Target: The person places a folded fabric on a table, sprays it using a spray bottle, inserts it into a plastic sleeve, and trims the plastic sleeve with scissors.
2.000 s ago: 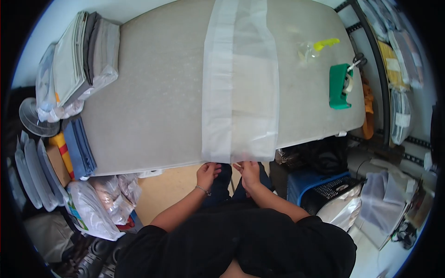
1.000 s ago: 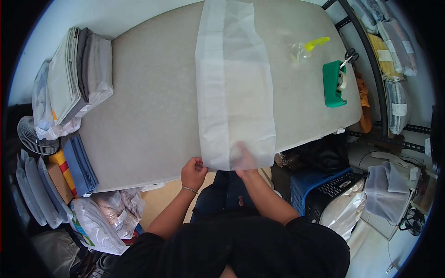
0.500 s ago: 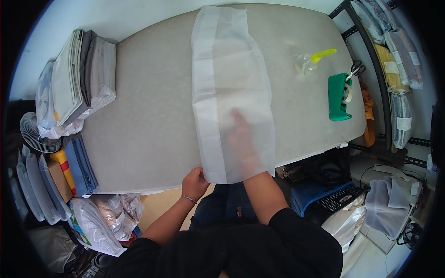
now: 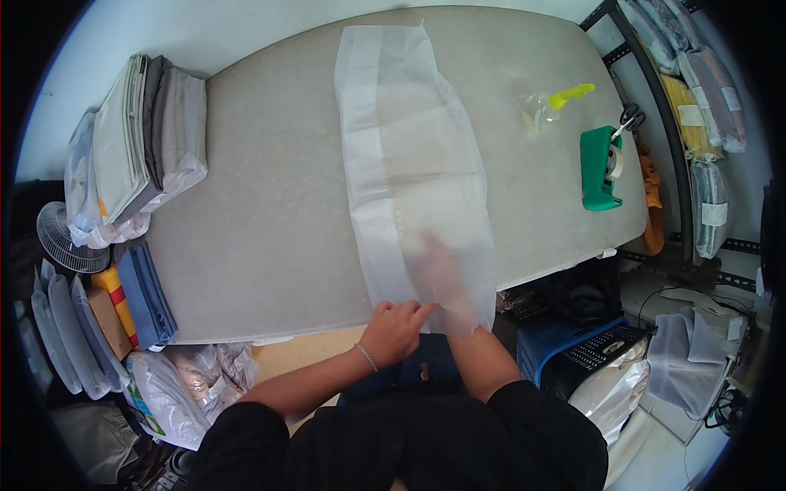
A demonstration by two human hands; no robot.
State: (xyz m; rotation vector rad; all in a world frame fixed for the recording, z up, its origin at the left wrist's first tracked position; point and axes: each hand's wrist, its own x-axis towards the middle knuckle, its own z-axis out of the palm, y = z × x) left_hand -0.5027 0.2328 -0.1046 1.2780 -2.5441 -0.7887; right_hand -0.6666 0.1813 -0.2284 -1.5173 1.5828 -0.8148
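Observation:
A long strip of sheer white fabric (image 4: 430,176) lies lengthwise across the table, with a more opaque white band down its left side. My left hand (image 4: 395,329) is at its near edge, fingers curled on the cloth and the index finger pointing right. My right hand (image 4: 442,274) shows only dimly through the fabric, which covers it past the wrist. Whether it is inside a fabric tube or just beneath a layer, I cannot tell. Its fingers are too blurred to read.
On the grey table (image 4: 270,204) stand a spray bottle (image 4: 544,110) with a yellow head and a green tape dispenser (image 4: 600,172). Scissors (image 4: 630,119) lie behind the dispenser. Folded textiles (image 4: 131,139) are stacked at left; a blue crate (image 4: 565,348) sits below right.
The fabric's far end has come nearer to me. My left hand has moved right along the near edge. My right hand, under the fabric, has drawn back toward me.

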